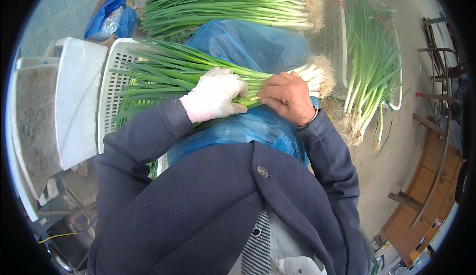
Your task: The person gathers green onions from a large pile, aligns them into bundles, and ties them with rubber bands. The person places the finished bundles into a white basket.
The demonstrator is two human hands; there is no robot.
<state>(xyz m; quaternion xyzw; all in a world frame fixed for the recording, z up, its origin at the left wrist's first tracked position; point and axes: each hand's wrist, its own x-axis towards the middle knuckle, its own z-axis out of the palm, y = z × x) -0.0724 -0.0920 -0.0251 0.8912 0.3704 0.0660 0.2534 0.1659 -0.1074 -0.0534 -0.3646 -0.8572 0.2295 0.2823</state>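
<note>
A thick bunch of green onions [166,71] lies crosswise over the blue plastic sheet [238,131] in front of me, leaves to the left and pale roots to the right. My left hand [215,94], in a white glove, is curled around the middle of the bunch. Just right of it, my bare right hand [288,95] presses its fingers together on the stalks near the white ends. The fingertips of both hands almost meet. Whether a thin tie sits between them is hidden.
Another large pile of green onions [223,2] lies beyond the sheet. More green onions [369,61] hang over a white crate on the right. A white perforated crate [111,84] stands left, beside stacked white containers [82,96]. A wooden cabinet [426,190] stands far right.
</note>
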